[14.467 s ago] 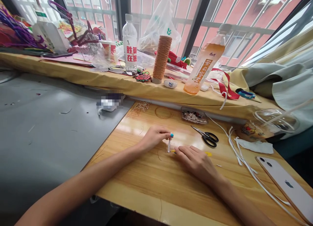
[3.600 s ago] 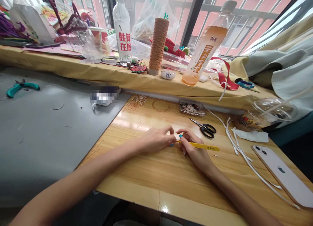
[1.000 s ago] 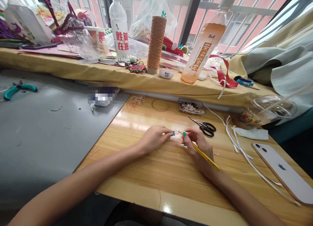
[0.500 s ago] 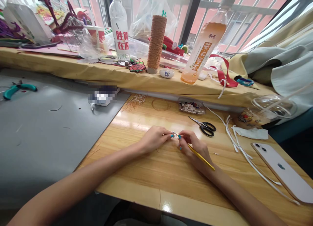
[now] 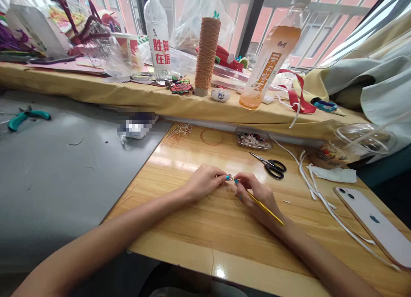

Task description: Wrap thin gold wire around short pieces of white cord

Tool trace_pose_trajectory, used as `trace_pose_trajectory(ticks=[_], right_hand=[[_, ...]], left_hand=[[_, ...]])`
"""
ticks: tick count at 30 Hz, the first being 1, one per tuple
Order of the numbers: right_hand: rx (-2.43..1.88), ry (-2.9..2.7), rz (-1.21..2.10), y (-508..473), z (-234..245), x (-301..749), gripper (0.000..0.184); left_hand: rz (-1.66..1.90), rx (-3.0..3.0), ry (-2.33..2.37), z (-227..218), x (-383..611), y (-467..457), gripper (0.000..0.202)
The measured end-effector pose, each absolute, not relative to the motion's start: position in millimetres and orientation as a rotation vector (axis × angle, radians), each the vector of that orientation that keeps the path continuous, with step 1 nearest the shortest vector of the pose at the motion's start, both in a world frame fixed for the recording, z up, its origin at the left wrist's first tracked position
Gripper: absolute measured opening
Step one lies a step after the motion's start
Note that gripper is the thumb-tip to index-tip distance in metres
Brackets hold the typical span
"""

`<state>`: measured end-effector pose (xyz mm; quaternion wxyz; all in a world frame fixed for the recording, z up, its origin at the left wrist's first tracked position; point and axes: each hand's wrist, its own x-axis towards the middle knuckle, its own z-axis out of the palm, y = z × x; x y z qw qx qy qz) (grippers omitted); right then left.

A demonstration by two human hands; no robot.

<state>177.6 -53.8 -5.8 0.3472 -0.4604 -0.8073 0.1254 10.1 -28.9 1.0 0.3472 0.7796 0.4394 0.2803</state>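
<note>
Tweezers, yellow, gripped pen-fashion by the right hand, fingers closed around the shaft, tip directed at a small whitish piece. Left hand pinches this piece between thumb and finger over the wooden table; its form is too small to read, and contact with the tip cannot be confirmed. Containers: beyond the hands, a shallow clear tray holds a heap of pale bits with dark and reddish ones among them; scissors lie near it. On the cloth-covered ledge, an orange-labelled bottle shows orange liquid above and below its label. Clear bottle with red lettering: contents not readable. Paper cup stands partly behind crumpled clear plastic, interior hidden. At right, a printed cup with clear lid and straw; fill unclear.
</note>
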Motion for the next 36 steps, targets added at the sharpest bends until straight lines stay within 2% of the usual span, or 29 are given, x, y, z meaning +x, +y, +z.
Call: trace_pose_trajectory(ticks=[5, 9, 17, 26, 29, 33, 36], right_hand=[[-1.146, -2.062, 0.322, -51, -2, 181, 0.014], [-1.170, -2.000, 0.192, -42, 5, 197, 0.022], [-1.035, -2.536, -0.254, -25, 3, 209, 0.037], [-0.987, -2.527, -0.410, -29, -1, 202, 0.032], [-1.030, -2.496, -0.206, -29, -1, 202, 0.030], [-1.120, -2.348, 0.439, -30, 7, 200, 0.027], [-1.260, -2.199, 0.771, -31, 13, 199, 0.029]], left_hand=[[0.756, 1.971, 1.130, 1, 10, -28, 0.024], [0.787, 1.885, 1.151, 1, 10, -27, 0.026], [0.782, 1.893, 1.104, -2, 9, -26, 0.026], [0.750, 1.951, 1.102, 0, 10, -27, 0.026], [0.741, 1.951, 1.116, 1, 10, -27, 0.025], [0.761, 1.986, 1.122, 2, 11, -28, 0.022], [0.787, 2.053, 1.132, 3, 11, -29, 0.021]])
